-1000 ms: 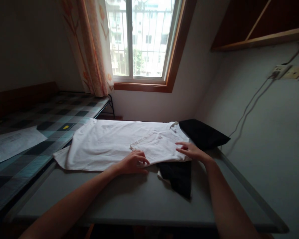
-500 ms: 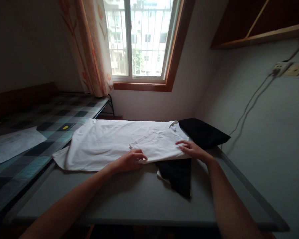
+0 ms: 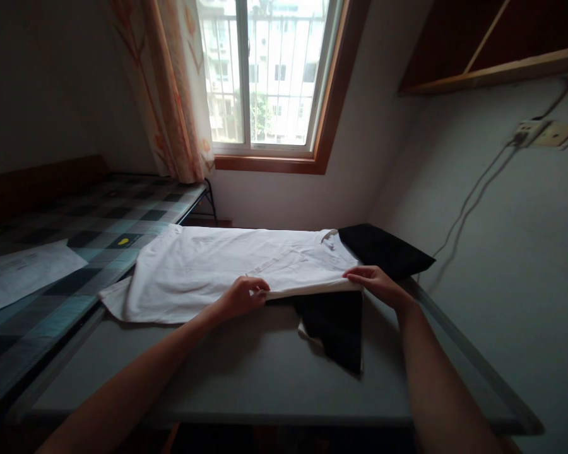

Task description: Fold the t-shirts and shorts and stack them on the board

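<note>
Along the shirt (image 3: 231,255), 2 curled hands (image 3: 243,295) (image 3: 376,284)

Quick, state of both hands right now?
Left hand: closed, pinching the near edge of the white T-shirt.
Right hand: closed, pinching the same edge, nearer the collar.

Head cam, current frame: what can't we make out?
- Head view: writing on the paper, too small and blurred; its left end is cut off by the frame edge.
- Head view: inner end of the near black cloth, hidden under the white shirt.
- Head view: the shirt's underside, hidden by its upper layer.
- Head view: top of the window, cut off by the top edge.
</note>
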`<state>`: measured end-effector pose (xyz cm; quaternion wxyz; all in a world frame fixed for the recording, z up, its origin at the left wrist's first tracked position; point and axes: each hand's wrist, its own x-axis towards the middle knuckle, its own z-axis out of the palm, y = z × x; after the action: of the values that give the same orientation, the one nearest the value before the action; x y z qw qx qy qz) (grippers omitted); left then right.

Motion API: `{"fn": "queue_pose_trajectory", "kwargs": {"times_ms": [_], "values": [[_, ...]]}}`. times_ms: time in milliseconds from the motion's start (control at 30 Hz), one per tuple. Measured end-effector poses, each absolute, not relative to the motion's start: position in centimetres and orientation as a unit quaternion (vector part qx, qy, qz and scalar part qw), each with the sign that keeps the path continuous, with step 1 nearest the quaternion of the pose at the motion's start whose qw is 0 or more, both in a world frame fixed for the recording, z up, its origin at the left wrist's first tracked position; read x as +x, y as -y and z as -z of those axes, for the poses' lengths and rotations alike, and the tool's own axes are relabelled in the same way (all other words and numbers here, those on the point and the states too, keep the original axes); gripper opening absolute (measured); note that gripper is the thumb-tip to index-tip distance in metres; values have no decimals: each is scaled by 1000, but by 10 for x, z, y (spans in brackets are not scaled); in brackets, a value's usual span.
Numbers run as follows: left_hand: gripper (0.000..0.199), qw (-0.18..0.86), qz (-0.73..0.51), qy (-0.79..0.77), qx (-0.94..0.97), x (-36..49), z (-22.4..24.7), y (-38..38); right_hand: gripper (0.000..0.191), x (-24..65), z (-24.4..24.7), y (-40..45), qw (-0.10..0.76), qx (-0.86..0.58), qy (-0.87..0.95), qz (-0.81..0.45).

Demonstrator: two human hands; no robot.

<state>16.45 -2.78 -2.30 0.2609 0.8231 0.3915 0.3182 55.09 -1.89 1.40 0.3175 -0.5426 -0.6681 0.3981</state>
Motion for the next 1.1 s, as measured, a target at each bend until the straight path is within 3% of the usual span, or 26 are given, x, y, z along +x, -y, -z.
{"fn": "queue_pose_trajectory", "kwargs": {"times_ms": [400,567,900,1100], "values": [[12,245,-348,-404,809,167,18,28,58,554,-8,17,357,-536,656,-393],[13,331,-346,-407,778,164,18,25,54,549,-13,18,388,-528,650,-386],[15,461,-297,-370,750,162,23,26,51,551,-17,20,351,-538,672,-369],[18,487,-235,-361,760,160,18,29,53,552,-18,21,343,-531,677,-377]]}}
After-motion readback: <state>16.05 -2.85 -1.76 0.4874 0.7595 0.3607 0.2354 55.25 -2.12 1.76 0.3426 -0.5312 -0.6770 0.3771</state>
